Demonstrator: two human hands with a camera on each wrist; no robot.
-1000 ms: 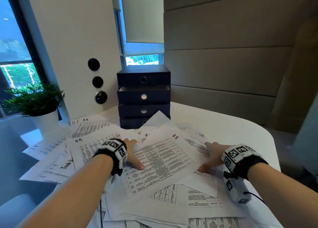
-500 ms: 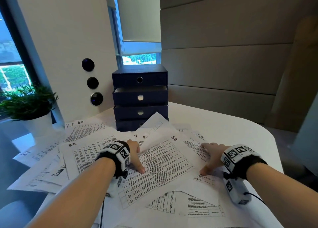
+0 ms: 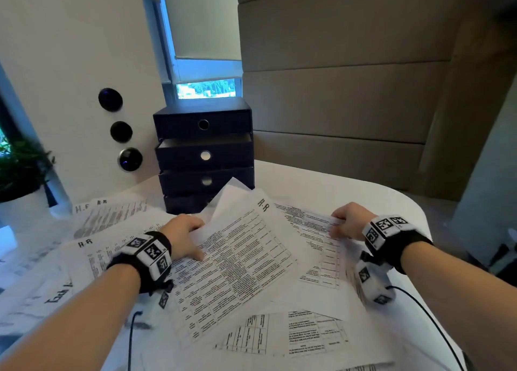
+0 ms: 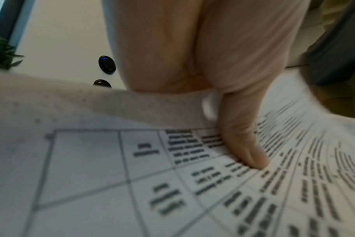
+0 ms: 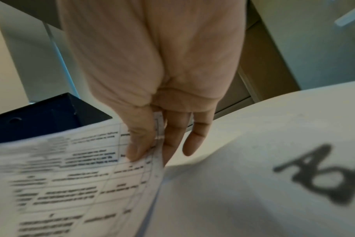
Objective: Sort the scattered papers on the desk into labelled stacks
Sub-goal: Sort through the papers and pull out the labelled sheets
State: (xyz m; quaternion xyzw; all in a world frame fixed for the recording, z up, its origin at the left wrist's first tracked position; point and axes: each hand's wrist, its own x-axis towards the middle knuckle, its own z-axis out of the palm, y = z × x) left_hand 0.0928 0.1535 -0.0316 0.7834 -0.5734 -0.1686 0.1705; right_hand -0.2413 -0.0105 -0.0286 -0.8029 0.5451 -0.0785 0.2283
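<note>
Several printed sheets lie scattered over the white desk (image 3: 349, 191). My left hand (image 3: 197, 240) grips the left edge of a table-printed sheet marked "H-R" (image 3: 240, 261), thumb on top and fingers curled over its raised edge. In the left wrist view the thumb (image 4: 247, 149) presses on that sheet (image 4: 111, 184), which curves upward. My right hand (image 3: 337, 226) pinches the right edge of another printed sheet (image 3: 313, 225). The right wrist view shows the right hand (image 5: 152, 149), thumb above and fingers below, on this lifted sheet (image 5: 71, 176). Beside it lies a sheet with handwritten letters (image 5: 314, 176).
A black drawer unit (image 3: 204, 155) stands at the back of the desk, one drawer slightly out. A potted plant (image 3: 19, 169) sits at far left. More "H-R" sheets (image 3: 112, 216) spread to the left. A black cable (image 3: 436, 323) trails from my right wrist.
Both hands lay flat on the papers; now their fingers curl round sheet edges. The "H-R" sheet and the right sheet have lifted off the pile.
</note>
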